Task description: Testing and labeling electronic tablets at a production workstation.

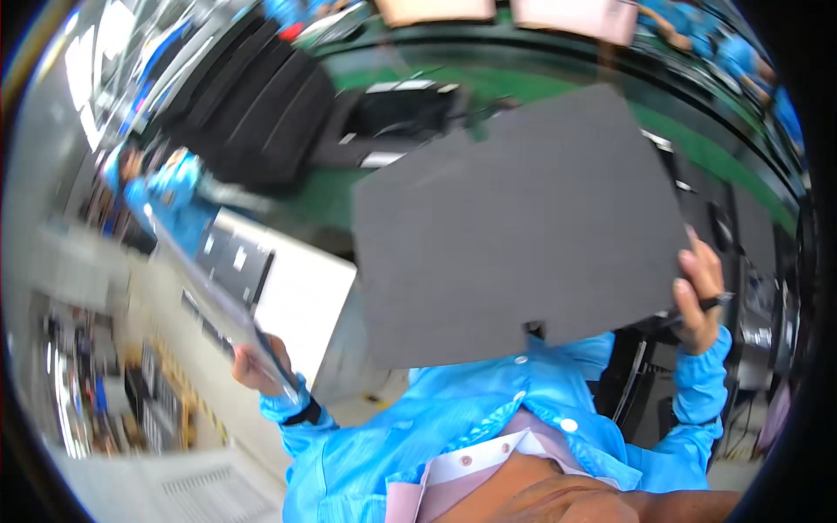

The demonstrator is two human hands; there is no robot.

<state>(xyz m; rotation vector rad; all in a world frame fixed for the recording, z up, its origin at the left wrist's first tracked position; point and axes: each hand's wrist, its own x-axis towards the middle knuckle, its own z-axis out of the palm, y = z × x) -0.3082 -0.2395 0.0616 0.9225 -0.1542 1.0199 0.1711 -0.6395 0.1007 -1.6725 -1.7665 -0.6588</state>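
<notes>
A large dark grey sheet [514, 227], flat and foam-like with a small notch in its lower edge, is held up in front of my chest. My right hand [699, 292] grips it by its right edge, fingers closed. Off to the left, my left hand [261, 364] is closed on the lower end of a thin, shiny flat panel [209, 292]. That panel stands tilted and shows nearly edge-on, so its faces are mostly hidden. The two pieces are apart.
Upright black foam slabs [248, 105] stand in a row at the back left. Beside them a black frame-like tray [392, 122] lies on the green bench [514, 83]. A white board [305, 301] is beyond my left hand. A blue-clad co-worker [170, 187] is at the far left.
</notes>
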